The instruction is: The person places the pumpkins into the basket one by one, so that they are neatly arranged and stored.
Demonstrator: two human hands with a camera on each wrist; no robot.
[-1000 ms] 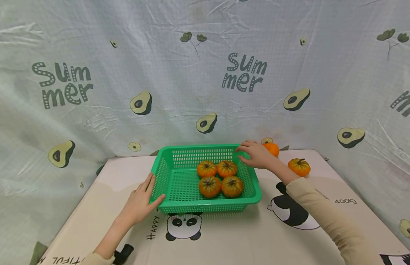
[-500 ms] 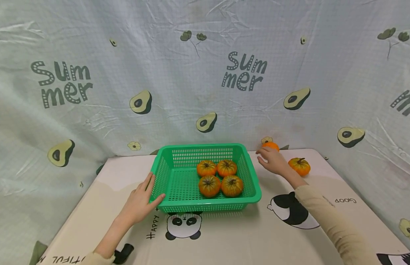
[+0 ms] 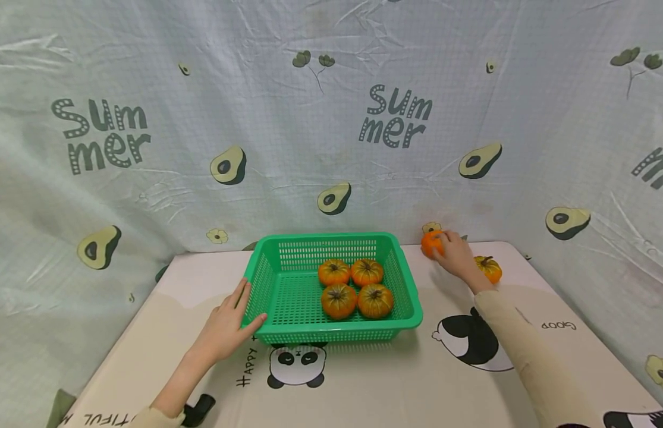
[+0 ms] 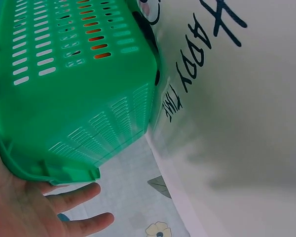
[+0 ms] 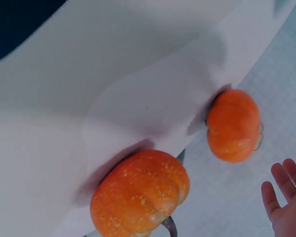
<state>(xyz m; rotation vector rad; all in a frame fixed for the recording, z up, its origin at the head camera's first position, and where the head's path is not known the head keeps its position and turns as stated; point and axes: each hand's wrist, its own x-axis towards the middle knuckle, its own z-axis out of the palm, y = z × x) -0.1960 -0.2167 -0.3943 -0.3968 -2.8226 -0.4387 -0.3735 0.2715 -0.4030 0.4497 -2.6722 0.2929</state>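
The two hands are well apart. The left hand (image 3: 222, 329) has straight, spread fingers and rests against the left side of a green plastic basket (image 3: 331, 327) with lots of little holes. The right hand (image 3: 455, 257) reaches to the back of the table, its fingers loose and not wrapped around anything. From the head, its fingertips cover part of a round, bright orange pumpkin (image 3: 430, 245); from the right wrist, they look near it, so I cannot tell if they touch. Another orange pumpkin with yellow streaks and a curvy stem (image 3: 494, 271) sits just past the right wrist. In the right half of the basket, four round, orange-and-green pumpkins (image 3: 339, 301) sit two by two. The basket stands on a cream table (image 3: 374, 392) with a black-and-white panda picture (image 3: 297, 367) in front of it. Behind hangs a pale cloth (image 3: 288, 131) with avocados and "SUMMER" on it.
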